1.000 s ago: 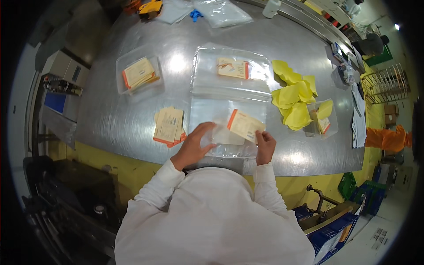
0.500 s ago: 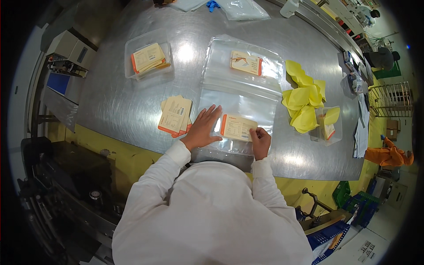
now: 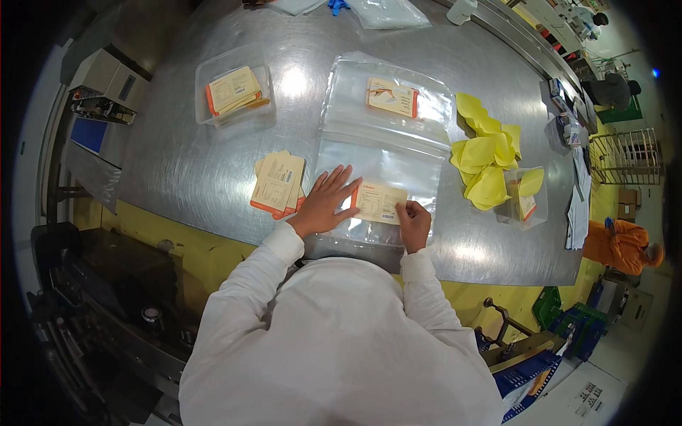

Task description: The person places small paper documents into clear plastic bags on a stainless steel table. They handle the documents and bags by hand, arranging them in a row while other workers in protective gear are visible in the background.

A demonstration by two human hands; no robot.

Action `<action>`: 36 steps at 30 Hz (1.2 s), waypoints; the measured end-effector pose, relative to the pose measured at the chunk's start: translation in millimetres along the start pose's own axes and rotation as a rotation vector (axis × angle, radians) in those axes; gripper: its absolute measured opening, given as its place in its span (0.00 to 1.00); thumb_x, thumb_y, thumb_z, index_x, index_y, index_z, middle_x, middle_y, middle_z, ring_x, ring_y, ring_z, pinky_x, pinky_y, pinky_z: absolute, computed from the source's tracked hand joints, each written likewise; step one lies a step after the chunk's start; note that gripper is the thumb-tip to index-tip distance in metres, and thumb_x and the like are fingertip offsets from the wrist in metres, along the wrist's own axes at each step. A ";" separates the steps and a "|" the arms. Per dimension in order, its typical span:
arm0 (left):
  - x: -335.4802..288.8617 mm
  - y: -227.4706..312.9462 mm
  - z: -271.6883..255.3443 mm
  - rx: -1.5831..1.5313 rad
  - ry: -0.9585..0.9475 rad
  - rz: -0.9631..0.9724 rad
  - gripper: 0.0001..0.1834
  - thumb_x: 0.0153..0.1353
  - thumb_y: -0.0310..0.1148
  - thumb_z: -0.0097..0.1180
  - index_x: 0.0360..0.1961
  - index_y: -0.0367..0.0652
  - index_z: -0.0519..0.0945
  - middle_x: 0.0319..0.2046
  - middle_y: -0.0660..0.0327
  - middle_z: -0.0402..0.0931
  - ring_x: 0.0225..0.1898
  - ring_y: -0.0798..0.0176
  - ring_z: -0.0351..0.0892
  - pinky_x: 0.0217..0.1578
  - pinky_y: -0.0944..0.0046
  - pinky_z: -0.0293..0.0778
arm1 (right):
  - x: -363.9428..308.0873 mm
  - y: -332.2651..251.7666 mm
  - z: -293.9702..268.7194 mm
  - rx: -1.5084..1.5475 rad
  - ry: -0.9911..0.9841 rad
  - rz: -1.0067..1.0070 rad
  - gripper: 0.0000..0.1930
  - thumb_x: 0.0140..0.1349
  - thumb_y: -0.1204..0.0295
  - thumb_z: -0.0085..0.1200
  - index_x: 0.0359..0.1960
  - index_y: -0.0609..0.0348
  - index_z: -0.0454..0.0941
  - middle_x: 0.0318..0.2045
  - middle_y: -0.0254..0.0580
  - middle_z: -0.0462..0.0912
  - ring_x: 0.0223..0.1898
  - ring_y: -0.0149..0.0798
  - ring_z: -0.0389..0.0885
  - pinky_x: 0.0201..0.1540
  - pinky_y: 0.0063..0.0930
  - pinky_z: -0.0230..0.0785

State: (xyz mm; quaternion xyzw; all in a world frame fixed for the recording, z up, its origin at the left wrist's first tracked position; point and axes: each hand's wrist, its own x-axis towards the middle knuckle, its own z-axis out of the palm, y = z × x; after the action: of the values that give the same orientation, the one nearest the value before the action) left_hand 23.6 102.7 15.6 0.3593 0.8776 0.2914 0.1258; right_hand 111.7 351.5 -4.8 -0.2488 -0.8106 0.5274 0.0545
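A cream label card with an orange end strip lies on a clear plastic bag in front of me. My right hand pinches the card's right end between thumb and fingers. Flat on the bag, my left hand has its fingers spread, with thumb and forefinger at the card's orange left edge. Further up, a second clear bag has a similar card on it, showing a picture. Left of my left hand is a fanned pile of cards.
On the metal table stand a clear tub of cards at far left and another tub at right. Yellow sheets lie scattered beside the bags. A person in orange stands beyond the right edge.
My left hand's thumb and forefinger have closed up to the card's left edge. My right hand keeps its pinch. The view has shifted slightly, and the person in orange has changed posture.
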 end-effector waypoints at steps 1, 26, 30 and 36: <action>-0.2 1.1 1.7 0.049 -0.003 -0.004 0.43 0.63 0.49 0.58 0.75 0.53 0.54 0.76 0.53 0.44 0.77 0.50 0.39 0.73 0.46 0.38 | 0.6 -0.5 1.2 -0.049 0.009 -0.019 0.12 0.60 0.68 0.62 0.33 0.68 0.83 0.24 0.44 0.84 0.25 0.31 0.80 0.32 0.27 0.71; 6.2 -13.1 -18.3 -0.199 -0.248 0.020 0.44 0.60 0.31 0.57 0.76 0.51 0.51 0.78 0.53 0.34 0.78 0.50 0.28 0.73 0.42 0.30 | 9.5 -0.9 -87.7 -0.554 -0.508 -0.444 0.16 0.49 0.67 0.71 0.36 0.48 0.75 0.74 0.41 0.57 0.75 0.49 0.49 0.73 0.50 0.41; 10.6 -15.4 -27.5 -0.317 -0.271 -0.006 0.41 0.60 0.34 0.58 0.74 0.51 0.57 0.78 0.53 0.37 0.78 0.51 0.31 0.74 0.48 0.30 | 11.3 1.8 -80.9 -0.562 -0.418 -0.480 0.11 0.51 0.67 0.70 0.29 0.48 0.77 0.71 0.39 0.62 0.72 0.47 0.56 0.71 0.50 0.44; 15.1 -14.2 -97.1 -0.819 -0.479 -0.165 0.31 0.53 0.28 0.66 0.61 0.47 0.75 0.68 0.54 0.62 0.76 0.53 0.46 0.72 0.55 0.44 | 24.9 0.9 -85.5 -0.143 -0.435 -0.221 0.04 0.58 0.68 0.63 0.30 0.51 0.80 0.64 0.40 0.71 0.65 0.49 0.66 0.68 0.43 0.53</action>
State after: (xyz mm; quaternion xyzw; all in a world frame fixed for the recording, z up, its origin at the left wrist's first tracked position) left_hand -36.8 64.4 84.5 0.2662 0.6627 0.5110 0.4783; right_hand 120.3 434.1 27.5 -0.0428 -0.8608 0.5005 -0.0816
